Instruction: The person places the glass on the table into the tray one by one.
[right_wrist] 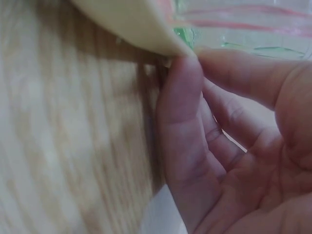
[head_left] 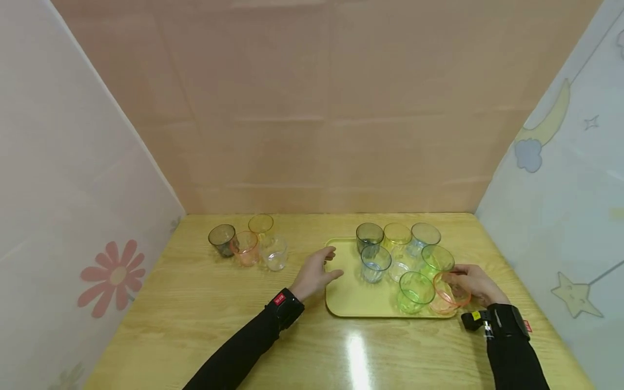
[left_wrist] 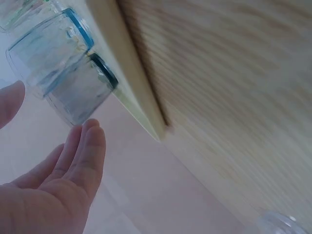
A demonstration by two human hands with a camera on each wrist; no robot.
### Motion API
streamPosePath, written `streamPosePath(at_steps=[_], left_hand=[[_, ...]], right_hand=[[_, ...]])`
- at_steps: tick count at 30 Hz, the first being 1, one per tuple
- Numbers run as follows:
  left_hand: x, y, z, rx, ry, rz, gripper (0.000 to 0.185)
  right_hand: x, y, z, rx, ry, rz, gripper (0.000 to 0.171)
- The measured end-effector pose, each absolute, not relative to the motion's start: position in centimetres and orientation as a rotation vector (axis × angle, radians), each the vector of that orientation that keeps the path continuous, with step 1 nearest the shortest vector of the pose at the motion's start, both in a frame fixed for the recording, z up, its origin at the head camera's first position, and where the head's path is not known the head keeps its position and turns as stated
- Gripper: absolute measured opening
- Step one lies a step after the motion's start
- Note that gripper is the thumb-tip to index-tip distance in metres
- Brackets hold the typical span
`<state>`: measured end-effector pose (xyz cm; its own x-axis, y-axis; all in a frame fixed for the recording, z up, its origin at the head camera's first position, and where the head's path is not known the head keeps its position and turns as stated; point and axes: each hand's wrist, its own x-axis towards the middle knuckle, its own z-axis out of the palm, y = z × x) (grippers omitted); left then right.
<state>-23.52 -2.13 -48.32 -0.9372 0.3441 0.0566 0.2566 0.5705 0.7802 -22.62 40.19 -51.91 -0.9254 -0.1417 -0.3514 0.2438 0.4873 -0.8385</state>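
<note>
A yellow tray [head_left: 348,295] lies on the table, carrying several tinted glasses on its middle and right side. My right hand [head_left: 480,284] is at the tray's right edge, beside an orange glass [head_left: 444,307]. Thumb and finger pinch the tray's rim [right_wrist: 141,29] in the right wrist view. At the tray's left edge is my left hand [head_left: 312,275], fingers extended and thumb spread apart, holding nothing. Nearest to it on the tray are a blue-rimmed glass [left_wrist: 53,53] and a dark-rimmed glass [left_wrist: 83,90]. Two green glasses [head_left: 413,299] stand near the orange one.
Left of the tray, a dark glass [head_left: 222,245], a pink glass [head_left: 247,253], an amber glass [head_left: 260,223] and a clear glass [head_left: 275,259] stand grouped on the wooden table [head_left: 195,325]. A tan backdrop [head_left: 312,135] rises behind, with patterned white walls at both sides.
</note>
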Motion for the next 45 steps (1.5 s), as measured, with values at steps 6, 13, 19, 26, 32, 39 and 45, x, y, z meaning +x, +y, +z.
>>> streamPosePath(at_steps=[6,13,19,26,32,39,45], left_hand=[[-23.6,-3.8,-48.4,0.468,2.723,1.382,0.063],[-23.6,-5.7,-48.4,0.450,2.792,1.452,0.060],[-23.0,-7.6,-48.4,0.439,2.816,1.526,0.057],[-22.1,-9.4,-48.0,0.415,2.811,1.654,0.054],[-21.6,-10.7,-48.1,0.374,2.826,1.718,0.051],[-20.8,-12.1,-48.6,0.302,2.878,1.704,0.045],[-20.6,-13.2,-48.8,0.192,2.940,1.690,0.041]], right_hand=[[-22.7,40.3,-52.0,0.088,2.360,-1.433,0.044],[-22.5,39.9,-51.9,0.076,2.323,-1.454,0.032],[-22.7,39.6,-52.0,0.067,2.336,-1.472,0.037],[-22.8,39.8,-51.8,0.098,2.340,-1.444,0.043],[-22.9,40.0,-51.6,0.070,2.331,-1.460,0.033],[-22.6,39.9,-51.7,0.074,2.321,-1.459,0.031],[-22.6,40.0,-51.8,0.075,2.323,-1.465,0.035]])
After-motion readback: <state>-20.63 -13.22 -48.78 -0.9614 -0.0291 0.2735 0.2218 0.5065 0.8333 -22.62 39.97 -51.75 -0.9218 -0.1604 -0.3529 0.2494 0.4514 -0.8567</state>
